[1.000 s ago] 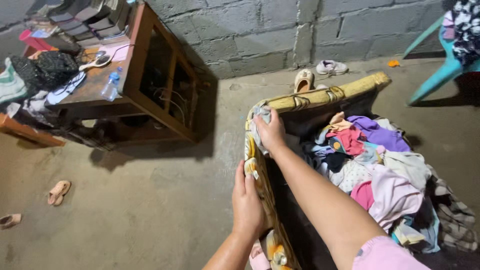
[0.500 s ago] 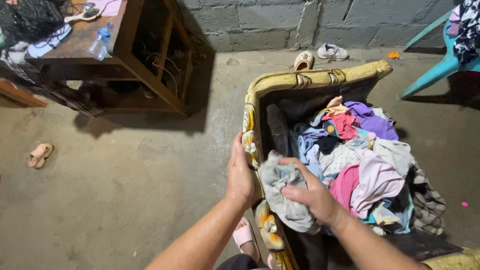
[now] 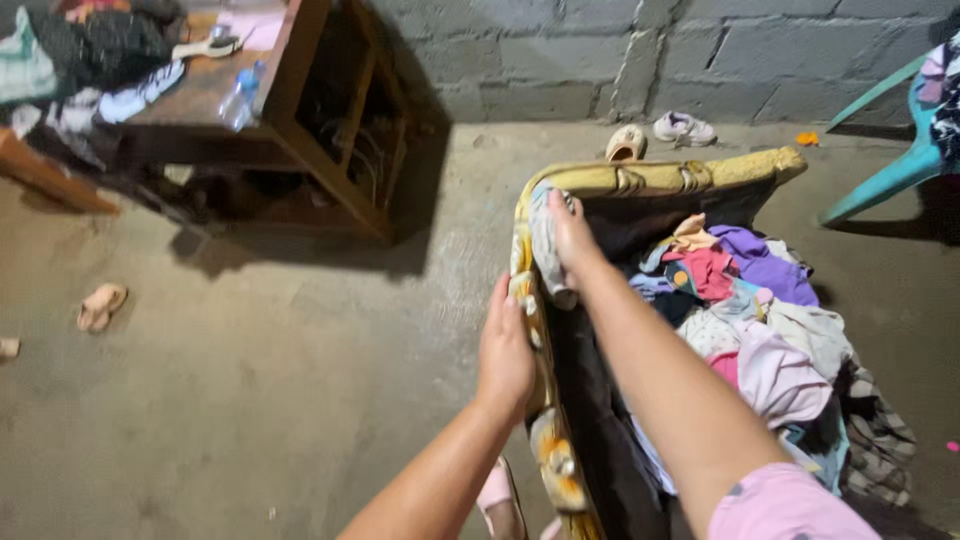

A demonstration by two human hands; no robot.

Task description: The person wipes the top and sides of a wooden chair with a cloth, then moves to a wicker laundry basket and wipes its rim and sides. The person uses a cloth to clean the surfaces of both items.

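Head view
Right hand (image 3: 572, 232): reaches to the far corner of the armrest, fingers closed on a grey cloth (image 3: 546, 250).
Grey cloth: draped over the top of the armrest (image 3: 640, 180) at its far corner, hanging down on the inner side, under the right hand.
Left hand (image 3: 506, 352): lies flat against the outer side of the armrest, fingers straight and pointing away; it clasps nothing, only presses on the rim.
Armrest: carved, yellow-gold, with a dark inner face; it bends at the corner where the cloth hangs.
Clothes (image 3: 745, 320): a mixed heap on the seat to the right of the right arm, purple, red, pink, white and checked pieces.
Sleeve (image 3: 780, 505): pink, at the bottom edge on the right arm.
Table (image 3: 270, 120): wooden, at upper left, well apart from the hands; a plastic bottle (image 3: 243, 97) and dark cloth lie on it.
Sandal (image 3: 100, 305): on the concrete floor at left.
Shoes (image 3: 683, 128): by the block wall beyond the armrest.
Chair (image 3: 895, 165): teal plastic, at the right edge.
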